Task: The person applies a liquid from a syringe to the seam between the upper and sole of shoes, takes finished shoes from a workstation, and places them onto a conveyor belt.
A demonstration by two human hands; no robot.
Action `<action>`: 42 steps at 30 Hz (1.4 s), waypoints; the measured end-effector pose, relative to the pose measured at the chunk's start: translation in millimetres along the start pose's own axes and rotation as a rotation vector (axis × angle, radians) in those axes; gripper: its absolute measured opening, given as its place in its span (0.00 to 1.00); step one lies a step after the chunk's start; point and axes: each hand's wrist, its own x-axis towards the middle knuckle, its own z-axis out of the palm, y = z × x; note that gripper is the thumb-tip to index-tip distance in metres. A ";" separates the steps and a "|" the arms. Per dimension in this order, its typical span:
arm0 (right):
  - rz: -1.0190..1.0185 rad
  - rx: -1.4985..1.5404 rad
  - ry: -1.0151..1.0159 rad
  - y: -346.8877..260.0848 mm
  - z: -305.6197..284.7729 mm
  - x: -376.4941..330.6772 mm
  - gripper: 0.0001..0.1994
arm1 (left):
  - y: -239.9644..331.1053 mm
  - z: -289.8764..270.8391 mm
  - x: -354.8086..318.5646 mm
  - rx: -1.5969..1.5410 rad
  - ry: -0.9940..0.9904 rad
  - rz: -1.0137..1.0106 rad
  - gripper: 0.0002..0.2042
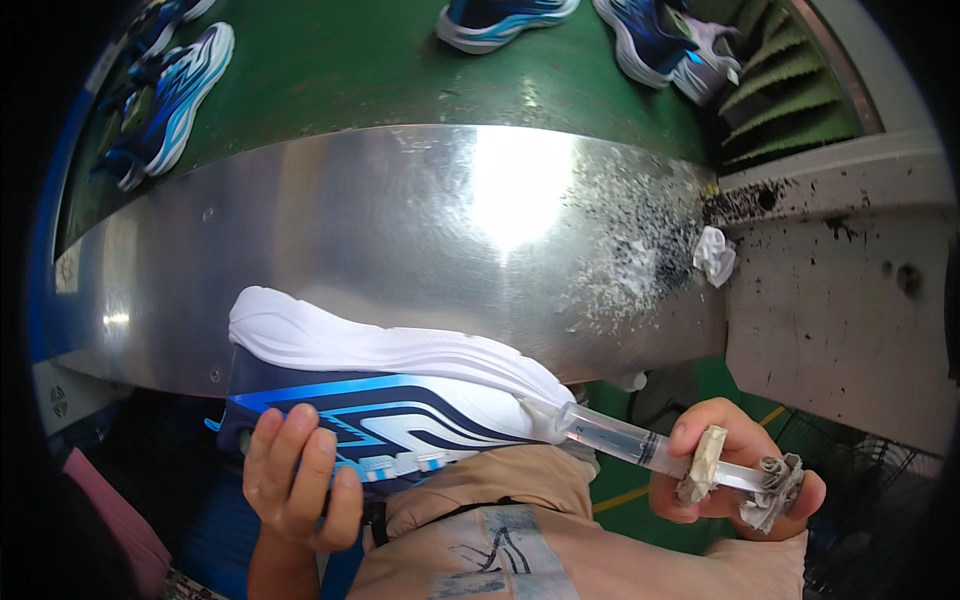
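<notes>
I hold the blue and white sports shoe [380, 400] on its side across my lap, with the white sole turned up and away from me, so that the seam between sole and upper faces my right side. My left hand [297, 475] is closed around the upper from below, fingers wrapped over the blue side panel; this keeps the shoe from rolling while I work at its edge. My right hand [735, 470] grips the clear syringe [640, 443] firmly, fingers around the barrel and the thumb near the plunger end, which is crusted with dried grey glue. The tip of the syringe touches the toe end of the sole, just at the joint, and I judge this low angle lets the tip follow the seam. In front of me is the shiny metal guard [400, 230] of a green conveyor belt [380, 60], and more blue shoes [170, 95] lie on it, well apart from mine. A crumpled white rag [714, 254] lies at the right end of the guard, near dark specks.
</notes>
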 end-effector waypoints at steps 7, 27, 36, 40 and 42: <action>-0.137 0.107 0.055 24.3 -18.3 -21.1 0.58 | -3.6 -6.7 20.1 0.005 -0.092 0.066 0.18; -0.308 -0.023 0.230 53.4 -9.8 -5.4 0.54 | -10.6 -16.5 113.8 -0.128 -0.350 -0.080 0.25; -0.574 -0.008 0.010 103.9 -47.3 5.8 0.56 | -46.3 16.1 187.7 -0.396 -0.611 -0.184 0.33; -0.768 -0.181 -0.118 103.9 -55.9 28.3 0.52 | -53.0 19.1 204.2 -0.508 -0.715 -0.316 0.36; -0.754 -0.221 -0.090 105.8 -54.0 28.1 0.51 | -57.9 20.4 210.1 -0.546 -0.774 -0.359 0.36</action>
